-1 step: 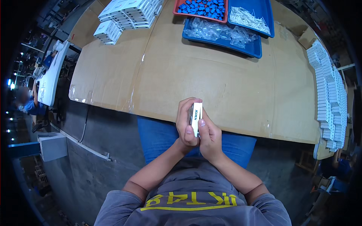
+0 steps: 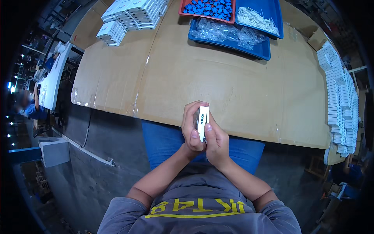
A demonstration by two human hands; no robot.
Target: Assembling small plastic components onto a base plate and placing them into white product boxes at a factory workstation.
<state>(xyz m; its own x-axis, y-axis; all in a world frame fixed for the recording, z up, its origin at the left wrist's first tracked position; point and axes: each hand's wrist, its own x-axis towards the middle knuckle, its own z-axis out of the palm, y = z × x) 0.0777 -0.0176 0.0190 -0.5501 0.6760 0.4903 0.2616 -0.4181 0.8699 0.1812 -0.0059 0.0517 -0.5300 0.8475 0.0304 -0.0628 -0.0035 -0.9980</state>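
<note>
A small white box (image 2: pixel 203 117) with dark printing stands on edge between my two hands, just past the table's near edge and above my lap. My left hand (image 2: pixel 191 126) wraps its fingers round the far and left sides, with the thumb lying along the near left part. From the right, my right hand (image 2: pixel 218 142) closes on it, its thumb pressed against the near part of the side. The palms and fingers hide most of the box's underside.
A cardboard-covered table (image 2: pixel 187 85) spreads before me. White boxes (image 2: pixel 132 13) are stacked at its far left, more boxes (image 2: pixel 339 101) at the right. At the back stand a red tray (image 2: pixel 206 16) of blue pieces and blue trays (image 2: pixel 249 52) with clear bags and white pieces.
</note>
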